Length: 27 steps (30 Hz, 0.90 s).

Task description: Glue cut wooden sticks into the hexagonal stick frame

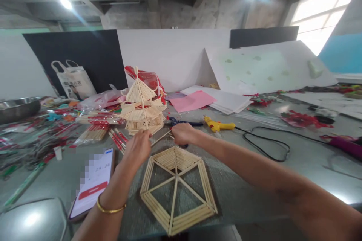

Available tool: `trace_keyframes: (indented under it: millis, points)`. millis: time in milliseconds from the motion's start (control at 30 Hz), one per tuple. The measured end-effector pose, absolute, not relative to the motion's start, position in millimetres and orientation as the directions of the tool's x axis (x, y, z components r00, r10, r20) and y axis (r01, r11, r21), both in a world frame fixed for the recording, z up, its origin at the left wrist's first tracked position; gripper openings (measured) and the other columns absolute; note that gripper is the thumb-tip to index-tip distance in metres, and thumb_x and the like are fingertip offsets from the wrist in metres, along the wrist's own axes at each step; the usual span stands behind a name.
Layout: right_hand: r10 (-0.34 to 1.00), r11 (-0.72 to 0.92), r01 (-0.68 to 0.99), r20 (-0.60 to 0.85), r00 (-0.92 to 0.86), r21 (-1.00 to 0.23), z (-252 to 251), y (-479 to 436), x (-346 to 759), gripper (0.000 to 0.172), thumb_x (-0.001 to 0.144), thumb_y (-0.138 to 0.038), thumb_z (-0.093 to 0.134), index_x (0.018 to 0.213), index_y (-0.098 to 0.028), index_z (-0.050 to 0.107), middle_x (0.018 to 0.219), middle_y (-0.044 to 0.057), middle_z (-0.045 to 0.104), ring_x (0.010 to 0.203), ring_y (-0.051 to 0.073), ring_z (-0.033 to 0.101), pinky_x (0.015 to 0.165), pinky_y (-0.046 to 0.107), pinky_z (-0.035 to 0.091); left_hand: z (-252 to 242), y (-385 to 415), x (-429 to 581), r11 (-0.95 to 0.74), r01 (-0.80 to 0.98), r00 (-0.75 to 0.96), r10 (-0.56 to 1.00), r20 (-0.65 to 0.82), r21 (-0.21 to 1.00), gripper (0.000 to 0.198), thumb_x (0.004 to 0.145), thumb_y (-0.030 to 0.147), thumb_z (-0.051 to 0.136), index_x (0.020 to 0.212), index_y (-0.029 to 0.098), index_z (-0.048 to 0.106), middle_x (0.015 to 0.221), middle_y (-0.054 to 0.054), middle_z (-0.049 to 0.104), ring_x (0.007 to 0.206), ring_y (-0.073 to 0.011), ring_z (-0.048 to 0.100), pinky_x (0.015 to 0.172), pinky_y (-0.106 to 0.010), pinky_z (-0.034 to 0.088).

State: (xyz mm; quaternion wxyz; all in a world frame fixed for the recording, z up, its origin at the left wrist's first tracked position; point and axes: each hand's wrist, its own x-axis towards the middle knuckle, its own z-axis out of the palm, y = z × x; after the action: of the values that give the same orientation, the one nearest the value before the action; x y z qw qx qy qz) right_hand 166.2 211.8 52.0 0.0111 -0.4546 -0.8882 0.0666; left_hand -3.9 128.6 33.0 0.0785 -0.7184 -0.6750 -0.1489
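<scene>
Head view, hands [138,147] [183,134] pinching thin wooden stick [160,138], flat hexagonal stick frame [177,188]

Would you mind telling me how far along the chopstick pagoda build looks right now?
Done: a tiered pagoda stands assembled. In hand: the left hand and right hand pinch one stick just beyond the flat hexagonal frame. Left: that frame is open between its spokes, and bundled sticks lie unused.

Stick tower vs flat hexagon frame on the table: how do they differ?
The stick tower stands upright in tiers with a pointed roof; the hexagon frame lies flat. The tower is densely clad; the frame is mostly open, with spokes to the centre. The tower sits beyond both hands, the frame nearer the camera. Both are pale sticks.
</scene>
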Motion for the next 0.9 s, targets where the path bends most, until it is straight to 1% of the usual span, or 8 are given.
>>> trace_keyframes:
  millis: [67,133,233,333,467,600,733,900]
  points:
    - [0.817,0.559,0.801,-0.026,-0.577,-0.215,56,216,172,0.015,0.057,-0.017,0.060,0.066,-0.008,0.067,0.072,0.014,0.066,0.072,0.023,0.060,0.061,0.028,0.041,37,129,0,-0.121,0.966,0.020,0.916,0.401,0.228,0.021,0.078,0.018,0.043,0.093,0.017,0.057,0.093,-0.007,0.064,0.084,-0.0180,0.058,0.072,-0.027,0.041]
    - [0.814,0.544,0.769,-0.011,-0.580,-0.335,64,221,182,0.012,0.059,-0.021,0.058,0.060,-0.010,0.064,0.058,0.007,0.061,0.062,0.018,0.056,0.056,0.025,0.038,39,130,4,-0.186,0.884,-0.027,0.895,0.445,0.428,0.015,0.075,0.020,0.049,0.085,0.018,0.060,0.083,-0.004,0.064,0.076,-0.0163,0.058,0.070,-0.027,0.040]
    - [0.802,0.495,0.662,0.002,-0.598,-0.562,75,228,199,0.016,0.063,-0.027,0.055,0.058,-0.013,0.059,0.048,-0.001,0.051,0.049,0.010,0.047,0.047,0.021,0.033,40,131,10,-0.206,0.602,-0.130,0.928,0.349,0.772,0.011,0.068,0.025,0.058,0.074,0.017,0.062,0.064,0.000,0.060,0.059,-0.0128,0.053,0.059,-0.024,0.039]
    - [0.781,0.388,0.504,-0.016,-0.625,-0.772,77,232,210,0.020,0.065,-0.034,0.053,0.059,-0.014,0.052,0.048,-0.004,0.048,0.043,0.006,0.042,0.041,0.018,0.030,41,131,15,-0.151,0.298,-0.185,0.960,0.213,0.942,0.018,0.063,0.027,0.062,0.075,0.014,0.062,0.055,0.004,0.053,0.047,-0.0082,0.046,0.049,-0.021,0.035]
    - [0.749,0.231,0.298,-0.026,-0.662,-0.926,64,234,209,0.022,0.067,-0.036,0.049,0.061,-0.015,0.049,0.051,-0.003,0.052,0.041,0.006,0.044,0.037,0.017,0.031,46,127,19,-0.066,0.003,-0.168,0.984,0.066,0.998,0.029,0.054,0.026,0.069,0.079,0.011,0.063,0.057,0.004,0.053,0.046,-0.0053,0.044,0.048,-0.019,0.033]
    - [0.721,0.130,0.153,-0.013,-0.693,-0.980,49,233,200,0.021,0.065,-0.035,0.051,0.063,-0.014,0.048,0.061,0.000,0.061,0.037,0.004,0.044,0.030,0.016,0.024,47,125,23,-0.047,-0.107,-0.119,0.992,0.034,0.993,0.034,0.054,0.028,0.070,0.081,0.009,0.062,0.062,0.001,0.054,0.049,-0.0046,0.044,0.048,-0.018,0.032]
    - [0.700,0.076,0.061,0.010,-0.714,-0.995,41,229,193,0.020,0.064,-0.032,0.056,0.065,-0.014,0.049,0.054,-0.003,0.059,0.033,0.004,0.042,0.028,0.016,0.023,44,128,24,-0.121,-0.068,-0.175,0.979,0.108,0.990,0.033,0.057,0.033,0.063,0.081,0.010,0.058,0.060,0.005,0.046,0.047,-0.0037,0.038,0.047,-0.018,0.029]
    - [0.697,0.060,-0.014,0.052,-0.716,-0.998,38,231,192,0.019,0.065,-0.031,0.058,0.067,-0.014,0.051,0.057,-0.002,0.061,0.034,0.004,0.042,0.028,0.015,0.024,39,136,16,-0.126,0.106,-0.295,0.943,0.152,0.986,0.024,0.067,0.031,0.052,0.084,0.015,0.053,0.056,0.007,0.040,0.044,-0.0062,0.034,0.046,-0.020,0.028]
